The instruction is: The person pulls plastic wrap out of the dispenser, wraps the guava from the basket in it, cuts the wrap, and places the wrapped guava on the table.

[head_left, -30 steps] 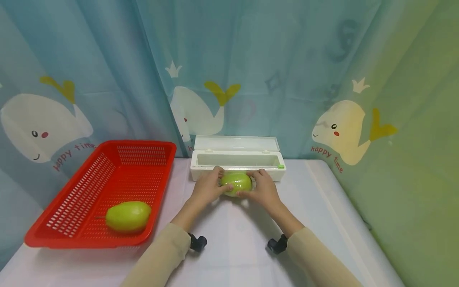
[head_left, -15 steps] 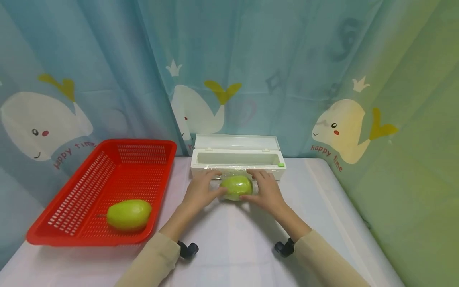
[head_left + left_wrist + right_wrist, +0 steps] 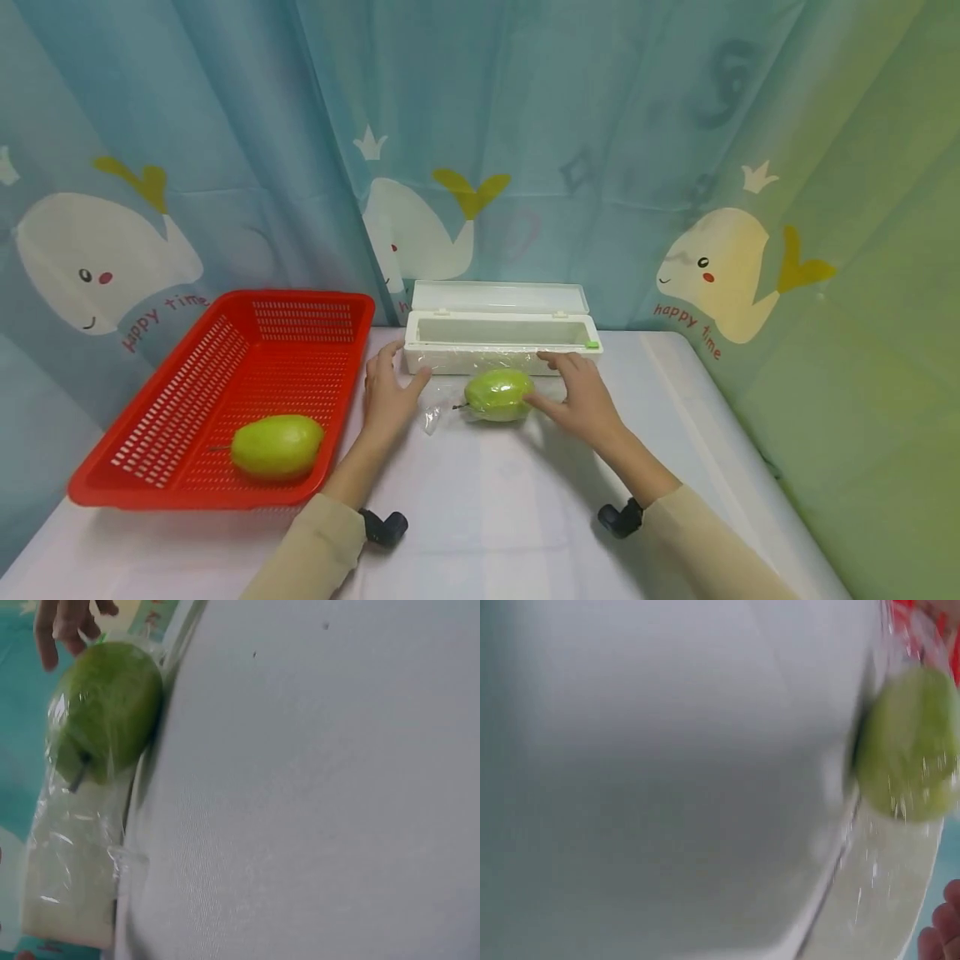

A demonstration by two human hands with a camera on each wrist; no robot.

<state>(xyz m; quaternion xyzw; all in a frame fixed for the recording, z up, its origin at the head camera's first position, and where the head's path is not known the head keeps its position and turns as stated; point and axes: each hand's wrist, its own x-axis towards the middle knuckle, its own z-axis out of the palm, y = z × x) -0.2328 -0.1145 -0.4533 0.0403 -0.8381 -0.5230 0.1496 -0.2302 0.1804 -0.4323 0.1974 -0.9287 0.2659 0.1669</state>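
Note:
A green pear (image 3: pixel 497 393), draped in clear cling film (image 3: pixel 442 404), lies in front of the white film dispenser (image 3: pixel 491 321), its stem pointing left. The film spreads from the dispenser's front edge and crumples left of the pear. My left hand (image 3: pixel 386 396) is apart from the pear, fingers spread near the dispenser's left end. My right hand (image 3: pixel 587 404) reaches over the film, thumb at the pear's right side and fingertips near the dispenser's front. In the left wrist view the film clings over the pear (image 3: pixel 112 705); the right wrist view catches fingertips (image 3: pixel 946 926) beside the dispenser.
A red perforated basket (image 3: pixel 187 496) stands at the left, holding another green pear (image 3: pixel 277 446) without visible film. The dispenser's lid (image 3: pixel 498 297) is raised against the blue curtain (image 3: pixel 540 167). A small green slider (image 3: pixel 592 345) sits at the dispenser's right end.
Both hands have come off their hold around the pear. The left hand has moved left, away from it; the right hand has shifted right. The pear's stem and loose film are now exposed.

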